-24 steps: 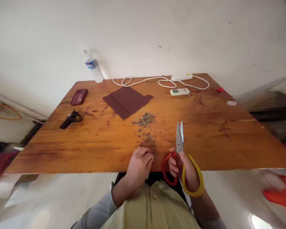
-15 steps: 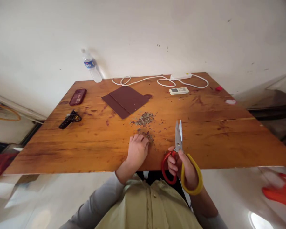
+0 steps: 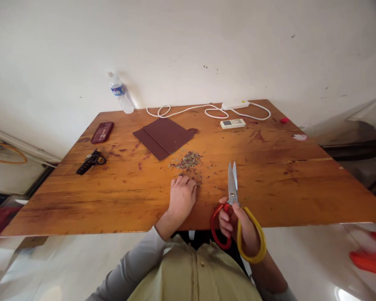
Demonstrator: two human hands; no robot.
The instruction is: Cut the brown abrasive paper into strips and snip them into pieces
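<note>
My right hand [image 3: 238,223] grips a pair of scissors [image 3: 232,190] with one red and one yellow handle loop, blades slightly parted and pointing away from me over the wooden table [image 3: 113,196]. My left hand [image 3: 181,196] rests knuckles up on the table with fingers curled at the near edge of a pile of small dry cuttings [image 3: 188,161]. Whether those fingers hold anything is hidden. A dark brown folded sheet [image 3: 164,136] lies beyond the pile.
At the back stand a water bottle [image 3: 119,93], a white power strip with coiled cable [image 3: 235,105] and a white remote [image 3: 232,123]. A maroon case [image 3: 102,131] and a black object [image 3: 90,161] lie at the left. An orange thing [image 3: 371,257] sits on the floor, right.
My left hand has moved forward from the table's near edge to the cuttings. The scissors stay in my right hand, nearly still.
</note>
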